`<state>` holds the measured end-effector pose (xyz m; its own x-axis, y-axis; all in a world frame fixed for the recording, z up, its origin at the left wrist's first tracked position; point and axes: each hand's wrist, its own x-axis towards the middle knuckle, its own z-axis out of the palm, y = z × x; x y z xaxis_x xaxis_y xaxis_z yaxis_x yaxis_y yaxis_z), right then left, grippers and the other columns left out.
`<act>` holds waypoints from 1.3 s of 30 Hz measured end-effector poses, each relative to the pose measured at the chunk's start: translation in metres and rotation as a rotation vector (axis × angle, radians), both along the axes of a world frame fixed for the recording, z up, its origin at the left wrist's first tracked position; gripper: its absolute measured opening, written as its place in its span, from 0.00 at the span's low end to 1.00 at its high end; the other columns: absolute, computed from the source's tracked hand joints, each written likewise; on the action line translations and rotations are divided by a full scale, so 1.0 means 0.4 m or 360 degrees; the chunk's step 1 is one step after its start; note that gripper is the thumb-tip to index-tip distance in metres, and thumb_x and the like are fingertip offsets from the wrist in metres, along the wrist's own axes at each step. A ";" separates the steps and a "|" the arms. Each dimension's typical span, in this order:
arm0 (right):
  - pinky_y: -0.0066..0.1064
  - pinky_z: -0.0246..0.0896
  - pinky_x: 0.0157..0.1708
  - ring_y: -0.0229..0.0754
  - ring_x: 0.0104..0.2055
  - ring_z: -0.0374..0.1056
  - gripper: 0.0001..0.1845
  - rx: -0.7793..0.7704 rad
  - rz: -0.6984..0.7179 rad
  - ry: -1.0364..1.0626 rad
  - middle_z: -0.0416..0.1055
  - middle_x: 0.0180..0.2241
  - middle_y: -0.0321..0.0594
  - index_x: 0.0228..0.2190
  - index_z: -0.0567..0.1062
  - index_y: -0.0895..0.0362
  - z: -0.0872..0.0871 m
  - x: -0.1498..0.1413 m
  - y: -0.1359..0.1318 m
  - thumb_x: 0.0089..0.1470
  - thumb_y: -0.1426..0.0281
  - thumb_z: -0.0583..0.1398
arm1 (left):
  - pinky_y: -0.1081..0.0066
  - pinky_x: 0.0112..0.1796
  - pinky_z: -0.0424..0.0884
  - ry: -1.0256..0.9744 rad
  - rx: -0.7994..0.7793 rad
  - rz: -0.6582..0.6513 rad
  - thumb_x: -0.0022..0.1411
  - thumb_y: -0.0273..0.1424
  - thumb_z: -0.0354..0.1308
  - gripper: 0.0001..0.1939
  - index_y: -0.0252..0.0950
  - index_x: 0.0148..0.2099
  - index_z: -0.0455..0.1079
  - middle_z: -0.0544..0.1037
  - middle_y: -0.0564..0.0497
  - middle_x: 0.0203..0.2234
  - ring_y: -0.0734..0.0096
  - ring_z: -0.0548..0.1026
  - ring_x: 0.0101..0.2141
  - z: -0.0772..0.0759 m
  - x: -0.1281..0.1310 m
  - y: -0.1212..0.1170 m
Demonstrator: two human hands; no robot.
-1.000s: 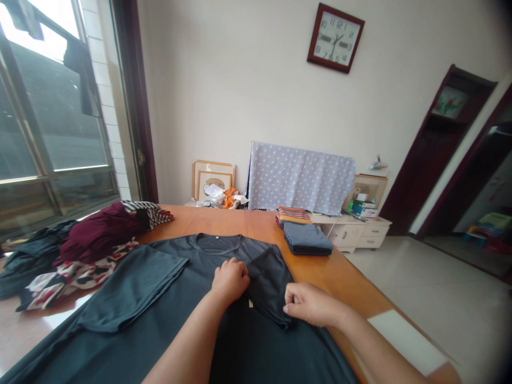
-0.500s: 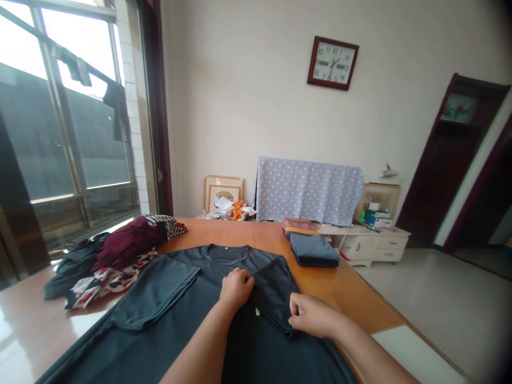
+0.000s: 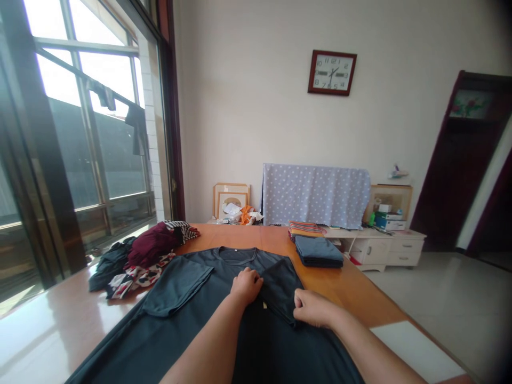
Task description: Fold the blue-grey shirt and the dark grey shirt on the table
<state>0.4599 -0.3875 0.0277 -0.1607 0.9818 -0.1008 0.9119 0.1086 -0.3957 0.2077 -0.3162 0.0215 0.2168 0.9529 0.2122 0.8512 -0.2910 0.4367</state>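
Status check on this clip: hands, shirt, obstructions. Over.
Left hand and right hand closed on one sleeve. Dark shirt spread on table, other sleeve laid inward. Alongside: clothes pile left, folded clothes right.

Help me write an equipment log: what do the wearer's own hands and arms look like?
Left hand and right hand are gloveless; left forearm and right forearm show no sleeve, watch or bracelet. Rings can't be judged: some fingers are hidden.
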 end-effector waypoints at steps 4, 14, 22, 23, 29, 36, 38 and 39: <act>0.29 0.44 0.26 0.40 0.30 0.64 0.08 0.0024 -0.0057 -0.0037 0.72 0.28 0.33 0.30 0.72 0.52 0.013 -0.012 -0.016 0.43 0.69 0.61 | 0.66 0.47 0.68 -0.0057 -0.0013 -0.0069 0.62 0.44 0.57 0.15 0.42 0.44 0.77 0.75 0.45 0.47 0.58 0.74 0.48 -0.009 -0.011 -0.021; 0.31 0.44 0.30 0.44 0.38 0.68 0.06 0.0274 -0.0160 -0.0232 0.74 0.36 0.38 0.35 0.71 0.51 -0.005 -0.047 -0.081 0.54 0.66 0.58 | 0.68 0.52 0.66 -0.0283 0.0069 -0.0050 0.63 0.44 0.54 0.24 0.34 0.54 0.73 0.76 0.42 0.50 0.59 0.73 0.51 -0.005 -0.139 -0.113; 0.29 0.46 0.30 0.40 0.36 0.68 0.09 0.0685 -0.0317 0.0001 0.74 0.35 0.37 0.33 0.72 0.52 -0.034 -0.025 -0.160 0.61 0.63 0.54 | 0.65 0.49 0.68 -0.0242 0.0222 0.0078 0.65 0.46 0.52 0.24 0.35 0.54 0.72 0.77 0.42 0.48 0.59 0.75 0.47 -0.029 -0.326 -0.274; 0.29 0.46 0.30 0.40 0.35 0.68 0.10 0.0734 -0.0360 0.0032 0.74 0.34 0.37 0.33 0.73 0.52 -0.033 -0.021 -0.174 0.61 0.63 0.54 | 0.65 0.49 0.68 -0.0221 0.0237 0.0104 0.65 0.46 0.51 0.24 0.35 0.54 0.72 0.76 0.42 0.49 0.59 0.75 0.47 -0.031 -0.343 -0.297; 0.29 0.47 0.29 0.41 0.34 0.68 0.14 0.0831 -0.0615 0.0237 0.75 0.31 0.36 0.31 0.73 0.51 -0.032 0.004 -0.257 0.61 0.60 0.52 | 0.65 0.50 0.67 -0.0058 0.0333 0.0191 0.67 0.45 0.50 0.22 0.39 0.55 0.71 0.75 0.44 0.50 0.59 0.74 0.50 -0.033 -0.411 -0.423; 0.30 0.43 0.27 0.41 0.30 0.65 0.17 0.0649 -0.0756 0.0229 0.75 0.27 0.37 0.28 0.73 0.51 -0.056 0.005 -0.311 0.62 0.57 0.51 | 0.62 0.49 0.65 0.0127 0.0432 0.0334 0.68 0.45 0.48 0.20 0.40 0.53 0.72 0.76 0.46 0.48 0.57 0.72 0.50 -0.035 -0.434 -0.500; 0.30 0.41 0.26 0.41 0.28 0.63 0.17 0.0651 -0.0747 0.0141 0.75 0.27 0.37 0.28 0.72 0.51 -0.067 -0.006 -0.322 0.62 0.58 0.50 | 0.62 0.48 0.65 0.0168 0.0404 0.0370 0.68 0.45 0.48 0.20 0.41 0.52 0.72 0.76 0.46 0.48 0.57 0.72 0.49 -0.040 -0.431 -0.513; 0.31 0.40 0.26 0.40 0.28 0.62 0.17 0.0667 -0.0737 0.0085 0.74 0.27 0.37 0.28 0.72 0.51 -0.072 -0.012 -0.326 0.62 0.59 0.50 | 0.62 0.48 0.64 0.0189 0.0394 0.0385 0.69 0.44 0.48 0.19 0.42 0.51 0.73 0.76 0.46 0.49 0.57 0.72 0.49 -0.043 -0.429 -0.519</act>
